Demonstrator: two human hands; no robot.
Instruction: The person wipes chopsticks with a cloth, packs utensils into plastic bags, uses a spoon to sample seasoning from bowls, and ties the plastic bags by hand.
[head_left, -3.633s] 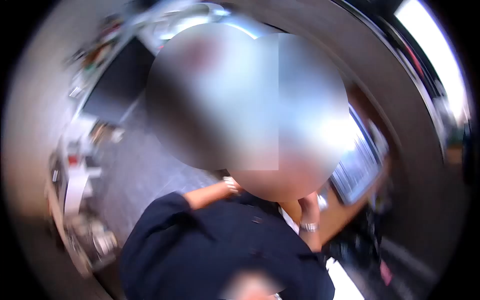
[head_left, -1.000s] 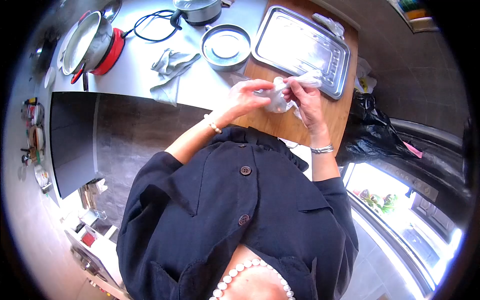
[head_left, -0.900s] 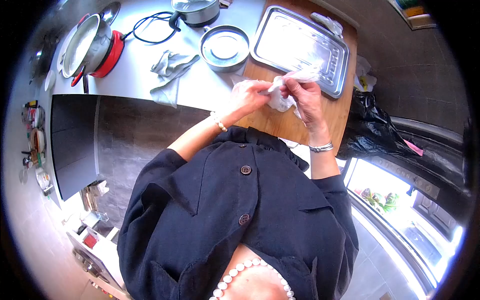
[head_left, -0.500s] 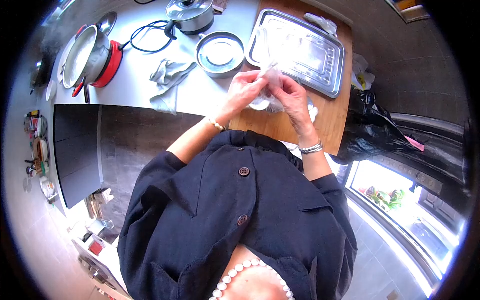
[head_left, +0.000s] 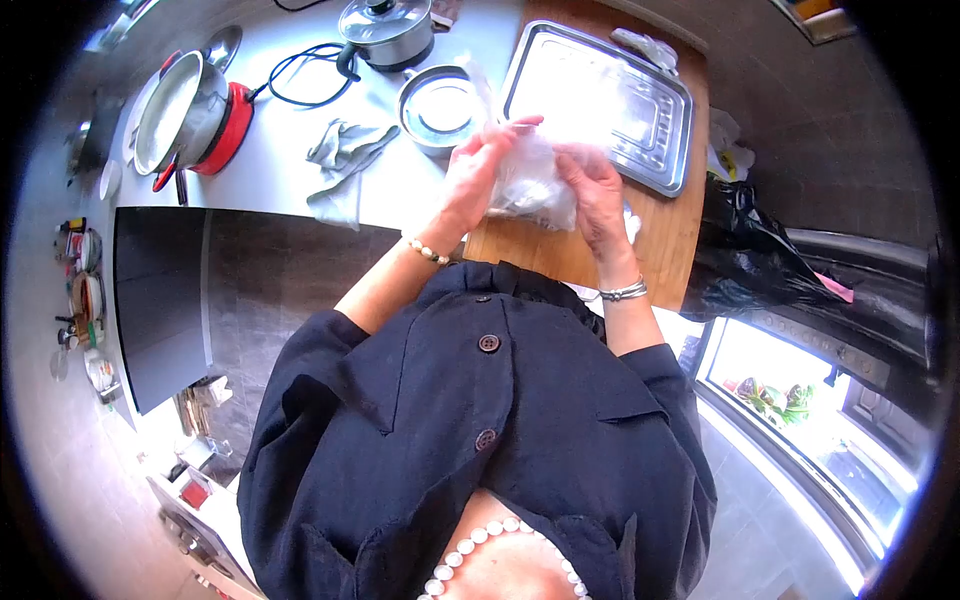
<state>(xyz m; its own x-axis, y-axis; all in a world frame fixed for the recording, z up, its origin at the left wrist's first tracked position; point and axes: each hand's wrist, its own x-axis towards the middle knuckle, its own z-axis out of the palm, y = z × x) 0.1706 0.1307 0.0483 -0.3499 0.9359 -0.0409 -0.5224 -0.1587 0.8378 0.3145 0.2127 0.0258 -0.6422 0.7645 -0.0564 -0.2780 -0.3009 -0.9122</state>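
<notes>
A clear, crinkled plastic bag (head_left: pixel 535 185) is stretched between my two hands, with something whitish low in it that I cannot make out. My left hand (head_left: pixel 480 175), with a beaded bracelet at the wrist, grips the bag's left side near its top. On the other side, the fingers of my right hand (head_left: pixel 592 190) pinch the bag's edge. Both hands are above the near part of a wooden board (head_left: pixel 640 240). Just beyond them lies a shiny metal tray (head_left: pixel 680 130), and a round metal pan (head_left: pixel 437 105) stands to the left of it.
At the back stands a lidded pot (head_left: pixel 385 30). Further left, a grey pan (head_left: pixel 180 110) sits tilted in view on a red burner (head_left: pixel 225 130) with a black cord (head_left: pixel 300 75). A grey cloth (head_left: pixel 345 165) hangs over the counter edge. Black plastic bags (head_left: pixel 745 250) are right of the board.
My hands have moved apart, and the bag that was bunched between them is now spread wider. My left hand's fingers have straightened somewhat. The pans and tray keep their places.
</notes>
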